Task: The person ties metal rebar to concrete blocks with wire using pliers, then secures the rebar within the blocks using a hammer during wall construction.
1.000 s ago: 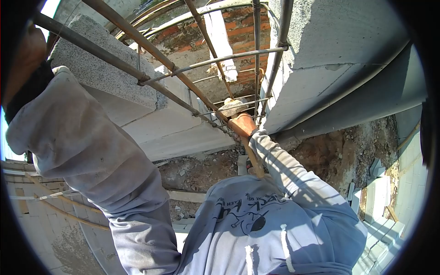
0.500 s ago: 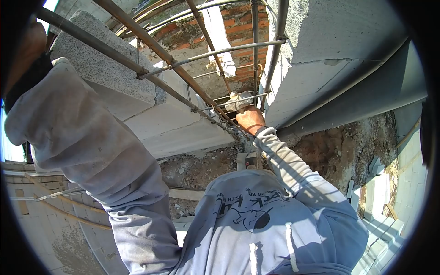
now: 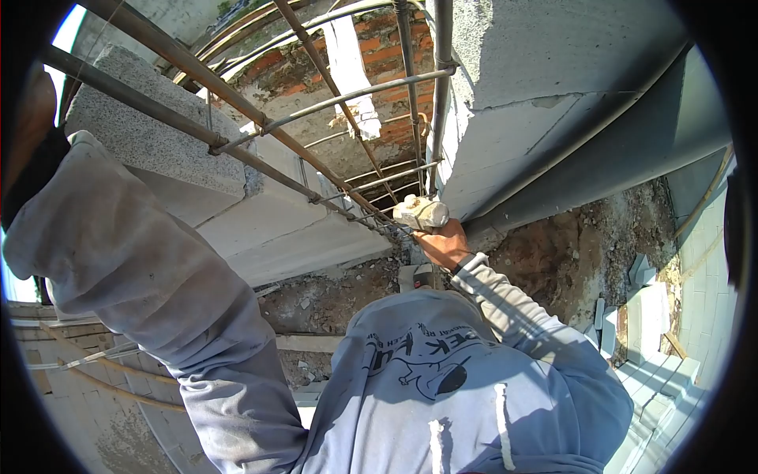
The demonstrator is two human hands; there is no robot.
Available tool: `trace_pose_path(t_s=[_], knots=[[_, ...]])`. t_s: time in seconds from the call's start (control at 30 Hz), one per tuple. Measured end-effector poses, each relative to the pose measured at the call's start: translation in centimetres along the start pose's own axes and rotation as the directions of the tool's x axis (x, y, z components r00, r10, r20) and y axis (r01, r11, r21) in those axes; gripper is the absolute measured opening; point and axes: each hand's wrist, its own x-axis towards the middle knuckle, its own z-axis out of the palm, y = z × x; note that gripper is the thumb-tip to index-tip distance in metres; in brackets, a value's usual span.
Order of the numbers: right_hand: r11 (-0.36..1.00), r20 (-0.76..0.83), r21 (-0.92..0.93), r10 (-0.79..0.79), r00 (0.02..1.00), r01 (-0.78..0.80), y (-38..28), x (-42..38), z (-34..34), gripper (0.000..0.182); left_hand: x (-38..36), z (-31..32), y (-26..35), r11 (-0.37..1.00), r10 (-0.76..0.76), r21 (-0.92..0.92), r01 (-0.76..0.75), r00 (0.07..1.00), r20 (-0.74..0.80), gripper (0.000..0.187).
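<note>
The person's right hand (image 3: 444, 243) is wrapped firmly around a hammer (image 3: 422, 213), the knuckles just under its blunt, dust-pale head. (The handle is hidden from me, so I can't say how it runs.) The hammer is in the middle of the scene, by the near end of the steel bars (image 3: 158, 114) and just left of the right block wall (image 3: 545, 87); whether it touches a bar I cannot tell.

Up at the far left edge, the left hand (image 3: 31, 118) is raised near one of those bars, dim and cut off by the dark border. I can't make out whether its grip is spread or pressed around anything.

To the left, under the bars, are a rough grey block (image 3: 170, 150) and a smooth pale wall (image 3: 304, 233). Beyond the bars, a white strip (image 3: 347, 67) hangs before old red brickwork (image 3: 387, 59). Broken earth (image 3: 545, 257) covers the ground to the right.
</note>
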Motion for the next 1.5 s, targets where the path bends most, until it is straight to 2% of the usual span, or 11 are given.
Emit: trace_pose_path(t_s=[0.17, 0.2, 0.37, 0.5, 0.6, 0.63, 0.7, 0.77, 0.9, 0.93, 1.5], knots=[[0.995, 0.190, -0.090, -0.020, 0.982, 0.037, 4.4, -2.3, -0.5, 0.035, 0.3, 0.1, -0.4, 1.000, 0.004, 0.007, -0.003, 1.000, -0.013, 0.039], [0.998, 0.160, 0.054, -0.040, 0.986, 0.032, 4.3, -2.8, -0.9, 0.034, 0.3, -0.1, -0.6, 1.000, 0.011, 0.012, -0.011, 1.000, -0.021, 0.039], [0.958, 0.271, -0.255, 0.204, 0.941, -0.134, 2.5, -4.3, -2.8, 0.031, 0.7, -1.0, -1.6, 0.995, 0.090, 0.036, -0.088, 0.995, -0.033, 0.039], [0.963, 0.246, -0.270, 0.064, 0.967, 0.005, 6.2, -5.2, -1.6, 0.031, 0.2, -1.5, -2.2, 0.994, 0.105, 0.047, -0.103, 0.994, -0.035, 0.039], [0.913, 0.360, -0.404, 0.213, 0.908, -0.054, 3.8, -5.4, -3.2, 0.029, -0.4, -1.6, -1.7, 0.994, 0.107, 0.029, -0.106, 0.992, -0.062, 0.040], [0.907, 0.351, -0.416, 0.227, 0.909, -0.066, 4.3, -5.4, -3.0, 0.030, -0.3, -1.0, -1.2, 0.981, -0.011, -0.193, -0.023, 0.985, -0.173, 0.040], [0.895, 0.333, -0.436, 0.259, 0.907, -0.095, 6.5, -6.4, -2.1, 0.031, 0.1, -1.4, -0.1, 0.973, -0.004, -0.229, -0.042, 0.980, -0.197, 0.036], [0.914, 0.290, -0.405, 0.095, 0.952, 0.032, 10.4, -6.8, -1.1, 0.034, 0.2, -1.5, 0.7, 0.727, -0.394, -0.623, 0.289, 0.918, -0.034, 0.039], [0.805, 0.401, -0.549, 0.492, 0.773, -0.227, 4.9, -6.1, -2.8, 0.051, 0.3, -1.6, 1.8, 0.654, -0.487, -0.696, 0.295, 0.869, -0.088, 0.050], [0.801, 0.430, -0.563, 0.494, 0.756, -0.203, 5.1, -5.9, -2.6, 0.050, 0.3, -2.1, 1.8, 0.703, -0.444, -0.632, 0.325, 0.895, -0.035, 0.062], [0.822, 0.540, -0.565, 0.428, 0.724, -0.065, 11.6, -5.7, 0.7, 0.038, -2.4, -4.0, 2.9, 0.818, -0.414, -0.459, 0.347, 0.909, -0.052, 0.060]])
